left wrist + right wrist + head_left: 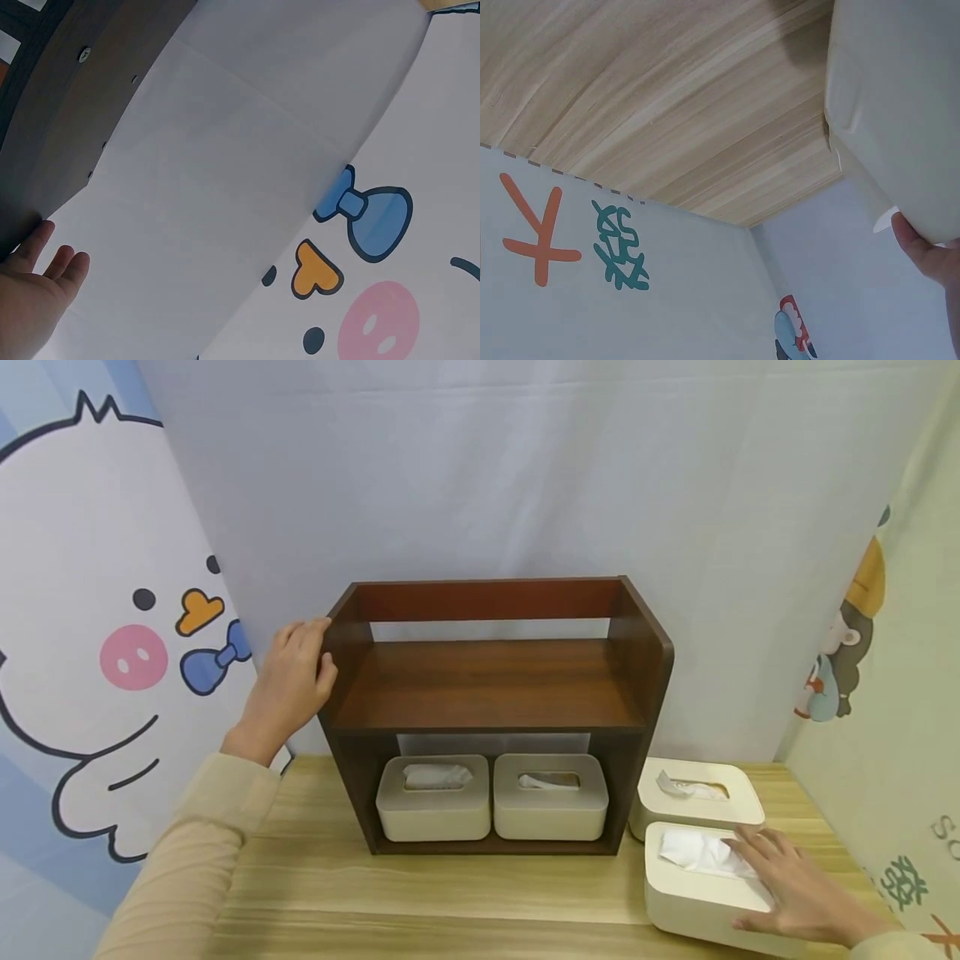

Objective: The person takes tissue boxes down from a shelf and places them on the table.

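A dark brown wooden shelf stands on the table. My left hand rests at the top of its left side panel, fingertips against the edge; the left wrist view shows that panel from outside, with fairly straight fingers beside it. At the front right, my right hand grips the right end of a cream tissue box, thumb on its front side and fingers over the top near the white tissue. In the right wrist view the box fills the upper right, some fingers hidden behind it.
Two cream tissue boxes stand side by side in the shelf's lower compartment. Another tissue box sits right of the shelf, just behind the gripped one. Wood-grain table lies underneath; cloth walls with cartoon prints enclose the back and sides.
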Demonstrator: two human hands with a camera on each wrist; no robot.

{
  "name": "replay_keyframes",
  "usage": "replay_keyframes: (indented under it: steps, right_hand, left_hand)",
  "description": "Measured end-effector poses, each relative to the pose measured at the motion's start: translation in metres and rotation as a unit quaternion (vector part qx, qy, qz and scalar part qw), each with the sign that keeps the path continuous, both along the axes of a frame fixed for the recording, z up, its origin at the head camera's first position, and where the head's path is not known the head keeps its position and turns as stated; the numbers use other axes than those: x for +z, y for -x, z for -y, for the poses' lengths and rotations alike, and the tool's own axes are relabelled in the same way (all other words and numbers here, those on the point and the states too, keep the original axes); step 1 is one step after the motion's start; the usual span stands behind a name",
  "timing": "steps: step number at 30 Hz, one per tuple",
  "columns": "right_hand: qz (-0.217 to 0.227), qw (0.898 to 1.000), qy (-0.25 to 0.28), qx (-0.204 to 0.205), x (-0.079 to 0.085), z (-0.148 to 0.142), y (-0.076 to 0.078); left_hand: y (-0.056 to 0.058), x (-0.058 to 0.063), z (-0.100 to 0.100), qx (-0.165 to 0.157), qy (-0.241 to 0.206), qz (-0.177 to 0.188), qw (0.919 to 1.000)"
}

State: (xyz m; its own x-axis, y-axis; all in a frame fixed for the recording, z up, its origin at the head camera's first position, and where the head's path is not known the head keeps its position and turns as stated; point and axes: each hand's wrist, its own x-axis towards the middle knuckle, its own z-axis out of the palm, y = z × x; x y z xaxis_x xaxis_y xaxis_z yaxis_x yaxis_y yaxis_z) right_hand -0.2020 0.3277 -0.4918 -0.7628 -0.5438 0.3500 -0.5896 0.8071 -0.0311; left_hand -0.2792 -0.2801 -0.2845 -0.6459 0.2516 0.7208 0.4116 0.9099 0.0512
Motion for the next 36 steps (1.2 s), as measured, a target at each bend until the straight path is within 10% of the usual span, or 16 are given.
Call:
replay_keyframes:
  steps: [23, 31, 36]
  right_hand:
    - [0.053, 0.998, -0.01, 0.016, -0.008, -0.023, 0.011]
    - [0.132, 0.991, -0.022, -0.014, 0.001, -0.021, 0.01]
    - [0.096, 0.995, -0.012, -0.009, 0.011, -0.011, 0.011]
  left_hand:
    - [0.001, 0.0, 0.0, -0.003, 0.005, 0.0, 1.0]
    - [0.0, 0.001, 0.0, 0.001, 0.002, 0.009, 1.0]
    - [-0.001, 0.002, -0.001, 0.003, -0.002, 0.014, 0.9999]
